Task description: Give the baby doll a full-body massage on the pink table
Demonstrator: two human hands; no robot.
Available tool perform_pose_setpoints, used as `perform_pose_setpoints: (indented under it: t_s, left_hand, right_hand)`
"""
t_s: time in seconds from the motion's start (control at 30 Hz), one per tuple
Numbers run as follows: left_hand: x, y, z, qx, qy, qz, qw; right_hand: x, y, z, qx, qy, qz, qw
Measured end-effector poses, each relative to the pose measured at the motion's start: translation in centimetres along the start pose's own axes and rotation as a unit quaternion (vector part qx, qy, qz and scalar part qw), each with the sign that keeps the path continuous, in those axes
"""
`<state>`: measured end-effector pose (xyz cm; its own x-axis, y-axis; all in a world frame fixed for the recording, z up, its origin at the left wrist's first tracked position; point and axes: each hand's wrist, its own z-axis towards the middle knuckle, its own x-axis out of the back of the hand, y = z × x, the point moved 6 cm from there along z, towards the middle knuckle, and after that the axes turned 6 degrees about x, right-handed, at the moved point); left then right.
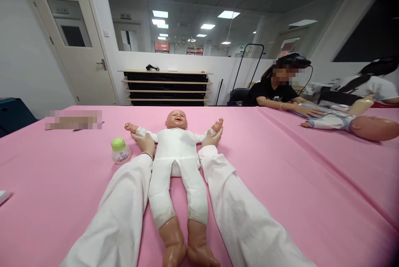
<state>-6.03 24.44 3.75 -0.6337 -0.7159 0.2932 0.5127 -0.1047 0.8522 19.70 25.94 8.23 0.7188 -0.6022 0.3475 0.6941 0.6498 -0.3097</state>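
A baby doll [177,144] with a white cloth body lies on its back, head away from me and feet toward me. Its arms stretch out to both sides. My left hand [146,143] is closed round the doll's arm on the left, and my right hand [212,137] grips the arm on the right in the same way. The doll's sleeves hide part of my fingers. Just left of my left hand stands a small round jar [121,154] with a green lid.
A pink cloth [264,167] covers the table. At the right, a person in black [274,90] handles another doll [370,127], with a pale bottle [361,105] beside it. A blurred flat item [75,120] lies at the far left. A white object [3,196] shows at the left edge.
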Motion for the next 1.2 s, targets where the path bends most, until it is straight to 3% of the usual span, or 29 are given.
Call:
perform_pose_setpoints:
  t_s: [0.07,0.13,0.2,0.3,0.4,0.53,0.7,0.8,1.2]
  left_hand:
    - [1.1,0.3,-0.4,0.055,0.048,-0.023,0.997]
    - [1.7,1.2,-0.8,0.068,0.061,-0.039,0.995]
    - [2.2,2.4,-1.2,0.064,0.060,-0.049,0.995]
    - [2.3,3.8,-1.5,0.039,0.042,-0.047,0.997]
    - [1.8,4.6,-1.7,-0.010,-0.002,-0.022,1.000]
    - [0.8,5.3,-1.8,-0.103,-0.064,0.004,0.993]
    - [-0.1,5.6,-1.8,-0.187,-0.096,0.025,0.977]
    - [-0.5,5.4,-1.7,-0.196,-0.099,0.041,0.975]
    - [-0.4,5.9,-1.9,-0.204,-0.105,0.077,0.970]
  right_hand:
    - [1.7,1.4,-0.7,-0.052,0.054,-0.008,0.997]
    - [2.4,1.7,-1.2,-0.078,0.086,0.005,0.993]
    - [1.8,0.6,-1.2,-0.035,0.052,0.033,0.997]
    - [0.2,-2.2,-1.0,0.097,-0.059,0.056,0.992]
    - [0.2,-3.4,-0.9,0.148,-0.084,0.054,0.984]
    - [0.7,-3.8,-0.7,0.146,-0.091,0.051,0.984]
    - [0.7,-4.2,-0.5,0.115,-0.121,0.060,0.984]
    - [0.6,-4.6,-0.5,0.146,-0.124,0.055,0.980]
    - [0.3,-4.3,-0.5,0.147,-0.151,0.028,0.977]
